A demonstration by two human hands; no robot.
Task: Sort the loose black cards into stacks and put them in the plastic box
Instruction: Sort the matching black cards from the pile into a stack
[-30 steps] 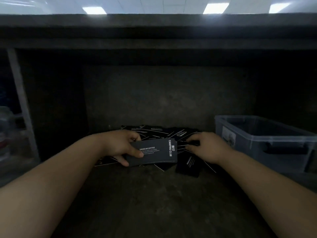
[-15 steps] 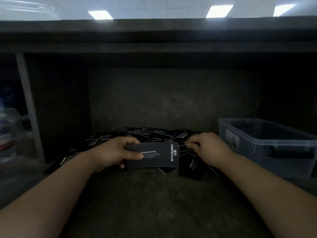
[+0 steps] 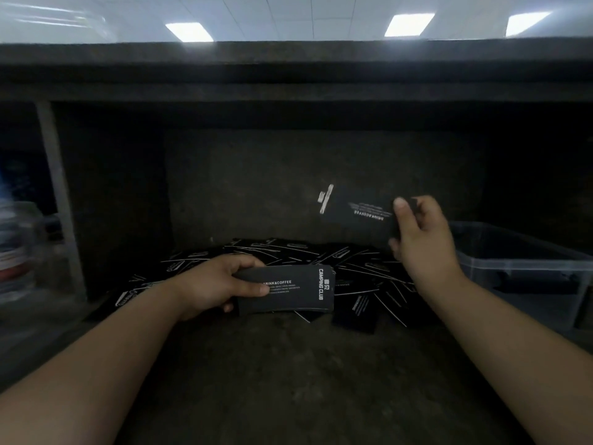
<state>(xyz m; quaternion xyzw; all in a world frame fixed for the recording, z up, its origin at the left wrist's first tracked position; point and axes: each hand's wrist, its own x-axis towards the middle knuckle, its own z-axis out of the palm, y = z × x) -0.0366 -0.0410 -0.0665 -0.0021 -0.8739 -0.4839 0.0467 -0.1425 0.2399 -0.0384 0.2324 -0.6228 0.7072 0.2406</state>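
One card (image 3: 359,220) now raised off pile (image 3: 288,255) | right fingers (image 3: 401,211) pinch it | left fingers (image 3: 253,289) grip stack (image 3: 288,295)

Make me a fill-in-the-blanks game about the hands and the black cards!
1. The left hand grips a stack of cards whose top card says CAMPING ____.
2. The right hand pinches a single card whose DRINK&COFFEE print is upside ____.
3. The plastic box stands to the ____ of the loose pile.
4. Its black cards carry ____ print.
Missing words: CLUB, down, right, white.
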